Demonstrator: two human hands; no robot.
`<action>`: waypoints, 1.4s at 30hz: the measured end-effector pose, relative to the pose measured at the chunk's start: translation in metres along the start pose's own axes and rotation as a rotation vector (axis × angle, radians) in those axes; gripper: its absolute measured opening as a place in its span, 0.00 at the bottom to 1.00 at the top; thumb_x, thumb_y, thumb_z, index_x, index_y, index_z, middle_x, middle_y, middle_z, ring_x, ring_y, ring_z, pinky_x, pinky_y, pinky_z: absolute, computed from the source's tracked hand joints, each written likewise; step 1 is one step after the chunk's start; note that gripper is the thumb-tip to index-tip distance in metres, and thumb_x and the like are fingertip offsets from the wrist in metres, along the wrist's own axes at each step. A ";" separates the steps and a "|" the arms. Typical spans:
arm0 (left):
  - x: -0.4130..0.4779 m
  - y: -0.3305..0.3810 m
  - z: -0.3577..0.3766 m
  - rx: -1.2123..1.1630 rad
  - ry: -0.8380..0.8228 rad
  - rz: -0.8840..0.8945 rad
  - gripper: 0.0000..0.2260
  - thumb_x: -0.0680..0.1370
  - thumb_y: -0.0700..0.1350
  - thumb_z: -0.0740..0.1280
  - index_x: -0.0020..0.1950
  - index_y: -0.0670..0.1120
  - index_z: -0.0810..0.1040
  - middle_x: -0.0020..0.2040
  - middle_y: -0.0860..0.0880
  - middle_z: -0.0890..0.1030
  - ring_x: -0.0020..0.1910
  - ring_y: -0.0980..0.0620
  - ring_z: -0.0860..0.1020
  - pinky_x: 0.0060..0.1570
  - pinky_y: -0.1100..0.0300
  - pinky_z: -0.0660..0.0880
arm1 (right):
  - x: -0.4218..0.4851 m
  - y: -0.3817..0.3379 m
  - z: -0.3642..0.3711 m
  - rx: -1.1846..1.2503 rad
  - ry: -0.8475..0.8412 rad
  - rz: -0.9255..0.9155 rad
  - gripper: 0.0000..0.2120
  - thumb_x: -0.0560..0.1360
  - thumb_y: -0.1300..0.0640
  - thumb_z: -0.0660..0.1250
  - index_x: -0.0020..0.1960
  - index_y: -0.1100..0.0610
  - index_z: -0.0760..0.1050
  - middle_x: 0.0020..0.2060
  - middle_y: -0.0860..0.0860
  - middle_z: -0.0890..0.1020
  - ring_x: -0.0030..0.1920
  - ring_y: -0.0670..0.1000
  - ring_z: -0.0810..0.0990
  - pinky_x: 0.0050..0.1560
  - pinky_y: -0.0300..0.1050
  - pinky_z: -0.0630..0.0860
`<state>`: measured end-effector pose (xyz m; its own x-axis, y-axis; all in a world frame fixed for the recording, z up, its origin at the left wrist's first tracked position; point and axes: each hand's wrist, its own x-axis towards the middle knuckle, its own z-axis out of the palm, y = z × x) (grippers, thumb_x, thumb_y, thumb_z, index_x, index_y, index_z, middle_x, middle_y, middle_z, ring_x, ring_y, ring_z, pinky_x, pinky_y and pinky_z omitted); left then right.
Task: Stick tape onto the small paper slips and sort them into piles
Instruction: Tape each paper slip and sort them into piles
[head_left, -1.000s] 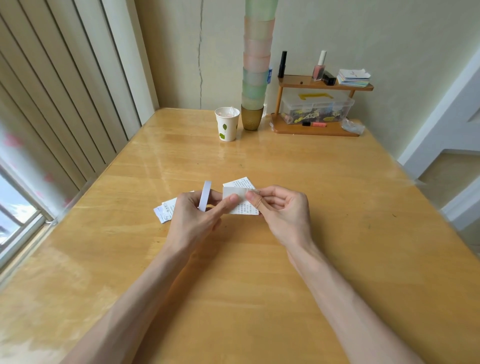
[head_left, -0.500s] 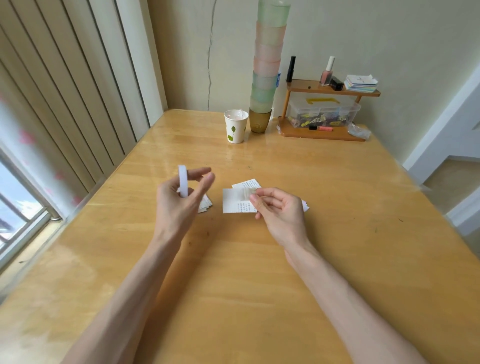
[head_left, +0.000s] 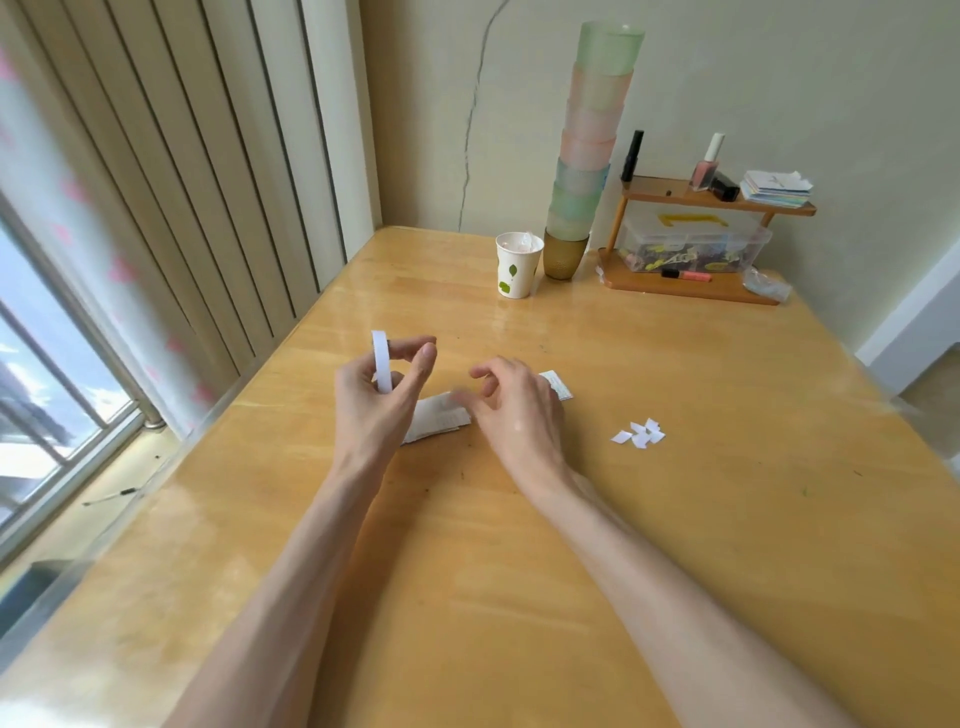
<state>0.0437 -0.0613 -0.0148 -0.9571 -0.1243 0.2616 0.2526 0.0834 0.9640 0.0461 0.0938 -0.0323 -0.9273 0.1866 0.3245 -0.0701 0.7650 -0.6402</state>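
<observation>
The left fingers and thumb curl round the tape, a white roll held on edge above the table. The right fingers are bent and blurred over a slip, and I cannot tell whether they pinch a torn strip or nothing at all. The left hand hides that slip's left end, the right hand covers its right end, and a second slip pokes out behind the right knuckles. Well to the right lies a small pile of white scraps. The likely trouble is a loose strip, if there is one, curling and sticking to the fingers or to itself before it meets paper. The slip looks light and nothing pins it, so it may lift with a sticky fingertip or skid, leaving the tape crooked. A careless sweep of the right forearm could scatter the pile. The roll's free end may also fall back flat and be hard to find.
</observation>
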 end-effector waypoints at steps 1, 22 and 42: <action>-0.001 0.001 0.002 0.012 -0.035 0.000 0.05 0.80 0.50 0.74 0.52 0.51 0.87 0.48 0.56 0.87 0.39 0.63 0.80 0.48 0.60 0.78 | -0.001 0.002 -0.004 0.017 0.052 -0.006 0.09 0.77 0.47 0.74 0.54 0.50 0.82 0.41 0.43 0.80 0.38 0.44 0.75 0.40 0.42 0.67; -0.040 0.027 0.031 -0.009 -0.960 -0.072 0.10 0.80 0.46 0.66 0.55 0.49 0.86 0.39 0.50 0.80 0.40 0.54 0.73 0.46 0.60 0.67 | -0.052 0.050 -0.077 0.434 0.071 -0.095 0.15 0.79 0.67 0.70 0.55 0.49 0.87 0.45 0.38 0.86 0.35 0.44 0.80 0.34 0.42 0.73; -0.042 0.028 0.042 0.021 -0.672 0.160 0.09 0.84 0.43 0.64 0.51 0.49 0.84 0.34 0.47 0.79 0.37 0.53 0.76 0.46 0.68 0.72 | -0.056 0.036 -0.086 0.331 0.267 -0.179 0.12 0.75 0.50 0.78 0.56 0.52 0.86 0.46 0.40 0.83 0.42 0.41 0.77 0.39 0.31 0.68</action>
<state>0.0851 -0.0123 -0.0004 -0.7900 0.5307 0.3069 0.4015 0.0697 0.9132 0.1276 0.1643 -0.0139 -0.7658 0.2551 0.5903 -0.3740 0.5701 -0.7315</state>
